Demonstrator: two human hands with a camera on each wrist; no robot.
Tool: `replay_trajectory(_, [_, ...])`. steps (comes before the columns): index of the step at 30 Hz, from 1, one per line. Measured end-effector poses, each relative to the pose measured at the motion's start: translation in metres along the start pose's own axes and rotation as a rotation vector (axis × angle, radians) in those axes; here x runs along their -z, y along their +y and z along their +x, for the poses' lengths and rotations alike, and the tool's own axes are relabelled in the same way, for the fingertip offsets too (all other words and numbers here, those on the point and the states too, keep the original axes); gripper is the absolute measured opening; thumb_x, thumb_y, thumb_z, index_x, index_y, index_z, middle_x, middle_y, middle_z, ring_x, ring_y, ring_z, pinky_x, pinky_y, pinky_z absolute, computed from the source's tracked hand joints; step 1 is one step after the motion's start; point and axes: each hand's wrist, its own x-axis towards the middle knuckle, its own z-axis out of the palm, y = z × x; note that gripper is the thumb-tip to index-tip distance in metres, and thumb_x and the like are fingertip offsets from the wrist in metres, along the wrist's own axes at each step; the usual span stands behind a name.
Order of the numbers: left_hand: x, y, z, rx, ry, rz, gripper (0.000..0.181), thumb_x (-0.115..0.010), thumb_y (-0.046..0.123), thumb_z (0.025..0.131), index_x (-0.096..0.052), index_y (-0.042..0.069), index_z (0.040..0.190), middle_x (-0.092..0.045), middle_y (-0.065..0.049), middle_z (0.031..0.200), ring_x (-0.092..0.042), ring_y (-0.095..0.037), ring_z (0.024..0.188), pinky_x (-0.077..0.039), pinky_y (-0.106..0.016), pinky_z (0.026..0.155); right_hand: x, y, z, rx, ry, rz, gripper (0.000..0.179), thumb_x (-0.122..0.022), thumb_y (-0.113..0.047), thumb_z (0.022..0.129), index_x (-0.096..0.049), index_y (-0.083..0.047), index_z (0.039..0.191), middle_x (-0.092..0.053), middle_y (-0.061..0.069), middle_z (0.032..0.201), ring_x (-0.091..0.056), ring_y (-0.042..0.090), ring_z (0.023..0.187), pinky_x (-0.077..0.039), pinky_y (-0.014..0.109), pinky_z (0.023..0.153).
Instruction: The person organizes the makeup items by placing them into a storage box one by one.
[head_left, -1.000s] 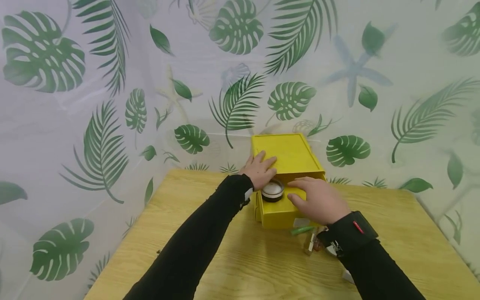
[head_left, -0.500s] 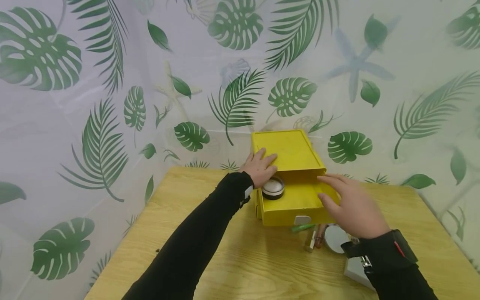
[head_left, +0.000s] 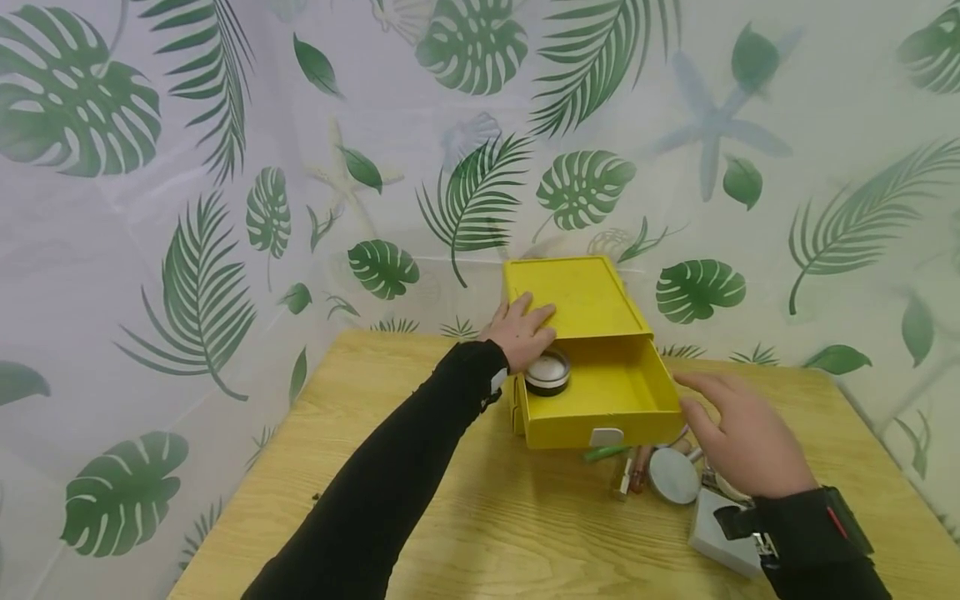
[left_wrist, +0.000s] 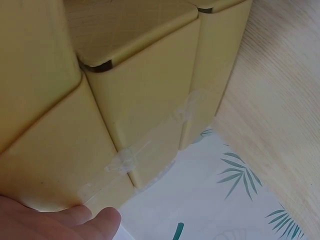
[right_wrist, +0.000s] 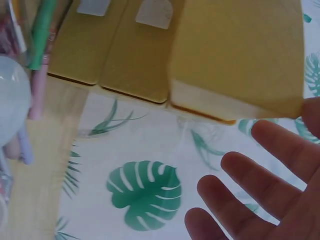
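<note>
Though open, drawer (head_left: pixel 562 432) beside right grip (head_left: pixel 750 437).

The drawer box (head_left: pixel 573 296) stands at the back of the table (head_left: pixel 465 517), the wall (head_left: pixel 450 125) behind it. Its top drawer (head_left: pixel 562 432) juts toward me, with a jar (head_left: pixel 547 372) inside at the left. My left hand (head_left: pixel 521 333) lies over the box's left top edge; my right hand (head_left: pixel 750 437) is just beside the drawer's right side. Before the drawer, on the table, lie a pen (head_left: pixel 604 453), then rightward a disc (head_left: pixel 673 476), and nearer me a carton (head_left: pixel 723 533), partly behind my right wrist.
</note>
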Motion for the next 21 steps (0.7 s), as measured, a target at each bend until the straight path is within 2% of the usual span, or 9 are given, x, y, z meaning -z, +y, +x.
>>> replay_trajectory(4, [0.001,0.0,0.0,0.0,0.003,0.004,0.049,-0.033,0.04,0.101,-0.031,0.028,0.149,-0.011,-0.006,0.157,-0.006,-0.034,0.138,-0.018,-0.05,0.113,-0.006,0.01,-0.003,-0.02,-0.027,0.025,0.05,-0.031,-0.038,0.104,-0.047,-0.005,0.137,-0.045,0.026,0.133,-0.038,0.046,0.119,-0.036,0.068,0.091])
replay_trajectory(8, [0.001,0.0,0.0,-0.004,0.003,0.002,0.049,-0.033,0.04,0.101,-0.031,0.028,0.149,-0.011,-0.006,0.157,-0.006,-0.034,0.138,-0.018,-0.051,0.113,-0.014,0.026,-0.006,-0.054,-0.08,0.023,0.054,-0.029,-0.04,0.104,-0.045,-0.002,0.139,-0.045,0.028,0.133,-0.037,0.048,0.119,-0.036,0.068,0.091])
replay_trajectory(16, [0.001,0.001,-0.002,-0.001,0.0,0.0,0.049,-0.033,0.04,0.101,-0.03,0.028,0.149,-0.011,-0.006,0.157,-0.006,-0.034,0.138,-0.019,-0.049,0.113,-0.054,0.064,-0.013,-0.129,-0.222,-0.018,0.076,-0.045,-0.061,0.093,-0.044,0.002,0.137,-0.051,0.029,0.128,-0.049,0.046,0.109,-0.048,0.061,0.079])
replay_trajectory(21, [0.001,0.0,-0.003,-0.006,0.005,-0.004,0.049,-0.033,0.04,0.101,-0.031,0.028,0.149,-0.011,-0.007,0.157,-0.006,-0.035,0.138,-0.019,-0.05,0.113,-0.071,0.073,-0.015,-0.155,-0.289,0.004,0.075,-0.056,-0.055,0.09,-0.043,0.0,0.139,-0.051,0.028,0.129,-0.05,0.045,0.108,-0.049,0.059,0.078])
